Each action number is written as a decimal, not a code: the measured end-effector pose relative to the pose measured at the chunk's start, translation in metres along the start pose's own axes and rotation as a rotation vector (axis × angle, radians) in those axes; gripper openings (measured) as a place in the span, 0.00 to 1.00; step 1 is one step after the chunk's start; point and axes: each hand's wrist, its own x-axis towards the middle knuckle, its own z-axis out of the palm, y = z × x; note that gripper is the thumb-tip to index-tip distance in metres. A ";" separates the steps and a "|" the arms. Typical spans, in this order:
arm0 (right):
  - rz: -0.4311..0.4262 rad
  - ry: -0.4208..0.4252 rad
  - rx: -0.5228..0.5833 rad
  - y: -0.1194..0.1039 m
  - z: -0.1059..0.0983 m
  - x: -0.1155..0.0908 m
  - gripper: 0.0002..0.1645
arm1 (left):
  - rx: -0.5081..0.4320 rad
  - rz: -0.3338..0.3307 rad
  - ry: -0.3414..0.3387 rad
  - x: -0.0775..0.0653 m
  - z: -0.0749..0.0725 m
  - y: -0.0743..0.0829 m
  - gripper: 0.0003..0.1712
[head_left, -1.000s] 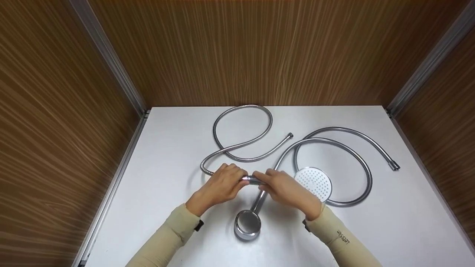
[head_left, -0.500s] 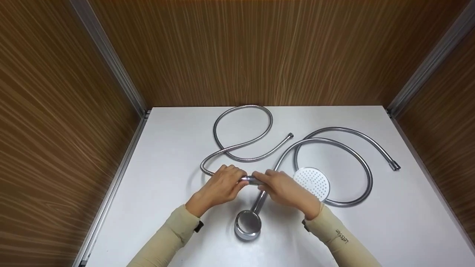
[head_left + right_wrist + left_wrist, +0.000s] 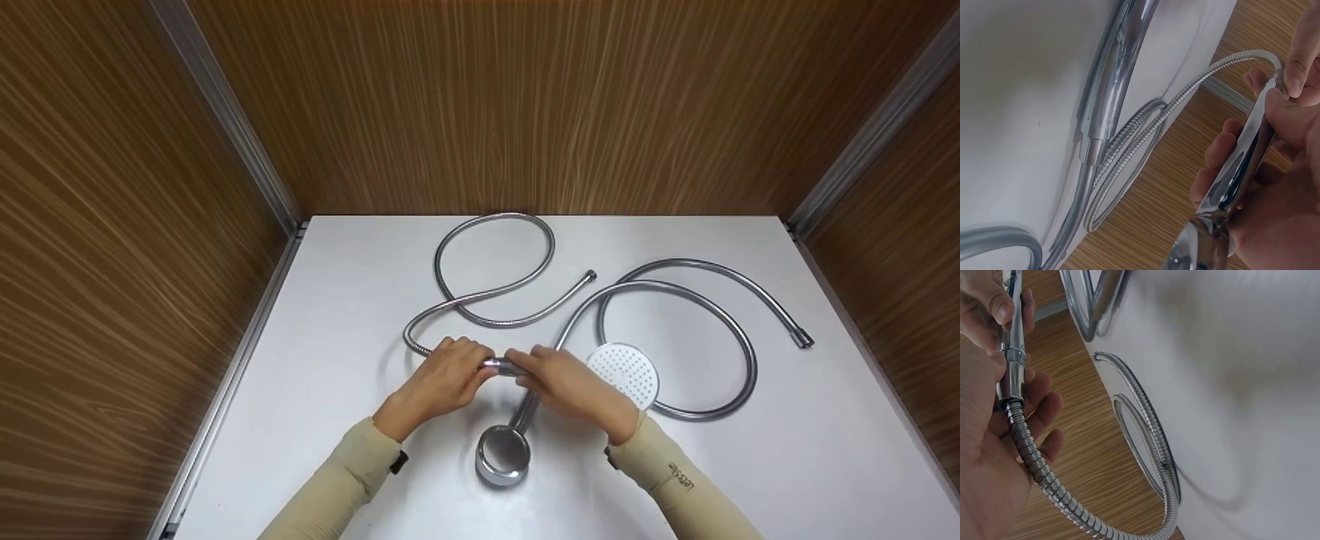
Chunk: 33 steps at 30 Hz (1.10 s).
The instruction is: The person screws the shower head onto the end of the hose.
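Note:
My left hand (image 3: 448, 376) pinches the metal end nut of a ribbed chrome shower hose (image 3: 1064, 498). With my right hand (image 3: 566, 384) I grip the chrome handle (image 3: 1241, 157) of a shower head with a round white nozzle face (image 3: 624, 375). The hose nut and the handle's end meet in line between my hands; the left wrist view shows a thin seam there. Below my hands lies a second chrome shower head (image 3: 502, 457), tilted on the white table, its handle joined to a smooth grey hose (image 3: 739, 337).
The ribbed hose loops over the back middle of the white table (image 3: 337, 300), its free end fitting (image 3: 590, 276) pointing right. At the right lies the grey hose's end fitting (image 3: 802, 339). Wood-grain panels (image 3: 480, 105) wall the table at the back and both sides.
The white shower face has shifted a little left and turned slightly, with my right hand moving along with it. My left hand keeps its pinch on the hose nut.

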 end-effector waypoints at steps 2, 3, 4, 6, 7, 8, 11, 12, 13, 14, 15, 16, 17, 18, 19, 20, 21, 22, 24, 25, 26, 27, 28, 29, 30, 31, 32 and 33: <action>-0.004 -0.009 -0.003 0.001 0.003 0.001 0.20 | -0.002 -0.004 0.013 -0.002 0.002 -0.002 0.14; -0.003 -0.014 -0.005 0.001 0.005 0.002 0.20 | -0.003 -0.011 0.013 -0.003 0.003 -0.003 0.14; -0.005 -0.017 -0.004 0.000 0.006 0.003 0.20 | -0.006 -0.018 0.012 -0.004 0.004 -0.004 0.14; 0.001 -0.032 0.000 0.000 0.008 0.005 0.20 | -0.015 -0.042 0.001 -0.006 0.005 -0.006 0.14; 0.008 -0.040 0.005 -0.001 0.009 0.006 0.21 | -0.020 -0.055 -0.007 -0.007 0.005 -0.007 0.14; 0.012 -0.045 0.010 -0.001 0.010 0.007 0.21 | -0.027 -0.067 -0.015 -0.008 0.006 -0.007 0.14; 0.030 -0.070 0.021 -0.003 0.013 0.011 0.21 | -0.043 -0.104 -0.035 -0.012 0.007 -0.009 0.14; 0.029 -0.077 0.021 -0.004 0.014 0.012 0.21 | -0.049 -0.115 -0.040 -0.013 0.008 -0.010 0.14; 0.028 -0.081 0.021 -0.004 0.016 0.014 0.21 | -0.055 -0.125 -0.043 -0.015 0.008 -0.011 0.14; 0.025 -0.088 0.018 -0.004 0.017 0.016 0.21 | -0.059 -0.134 -0.045 -0.016 0.009 -0.011 0.14; 0.025 -0.099 0.017 -0.004 0.018 0.017 0.21 | -0.061 -0.143 -0.046 -0.017 0.009 -0.012 0.14; 0.022 -0.110 0.017 -0.004 0.020 0.019 0.20 | -0.063 -0.151 -0.048 -0.019 0.010 -0.013 0.14; 0.020 -0.121 0.013 -0.004 0.021 0.021 0.20 | -0.064 -0.159 -0.050 -0.020 0.011 -0.014 0.14; 0.024 -0.135 0.013 -0.004 0.023 0.023 0.21 | -0.063 -0.166 -0.052 -0.022 0.012 -0.016 0.14; 0.025 -0.147 0.013 -0.004 0.025 0.026 0.21 | -0.061 -0.173 -0.051 -0.024 0.012 -0.016 0.13; 0.024 -0.159 0.010 -0.004 0.026 0.028 0.21 | -0.059 -0.180 -0.051 -0.026 0.013 -0.017 0.13; 0.025 -0.171 0.010 -0.005 0.028 0.030 0.21 | -0.058 -0.187 -0.053 -0.028 0.014 -0.018 0.13; 0.026 -0.182 0.007 -0.005 0.030 0.032 0.21 | -0.060 -0.191 -0.054 -0.029 0.015 -0.019 0.14; 0.028 -0.198 0.003 -0.004 0.033 0.035 0.22 | -0.059 -0.199 -0.054 -0.032 0.016 -0.020 0.13; 0.028 -0.206 0.001 -0.004 0.034 0.037 0.22 | -0.055 -0.203 -0.053 -0.034 0.017 -0.021 0.13; 0.031 -0.215 -0.003 -0.003 0.036 0.038 0.22 | -0.051 -0.206 -0.050 -0.035 0.018 -0.022 0.13; 0.035 -0.224 -0.007 -0.003 0.037 0.040 0.22 | -0.045 -0.209 -0.049 -0.036 0.019 -0.022 0.12; 0.035 -0.231 -0.013 -0.003 0.038 0.041 0.23 | -0.039 -0.211 -0.046 -0.038 0.019 -0.023 0.12; 0.033 -0.238 -0.023 -0.003 0.040 0.042 0.22 | -0.033 -0.215 -0.046 -0.039 0.020 -0.023 0.11; 0.032 -0.246 -0.034 -0.003 0.041 0.044 0.22 | -0.027 -0.218 -0.046 -0.040 0.021 -0.024 0.11; 0.029 -0.252 -0.044 -0.003 0.043 0.045 0.21 | -0.021 -0.220 -0.047 -0.041 0.022 -0.024 0.11; 0.026 -0.256 -0.051 -0.003 0.044 0.046 0.21 | -0.018 -0.222 -0.048 -0.043 0.022 -0.025 0.10; 0.024 -0.261 -0.057 -0.004 0.045 0.047 0.21 | -0.014 -0.225 -0.052 -0.043 0.023 -0.026 0.11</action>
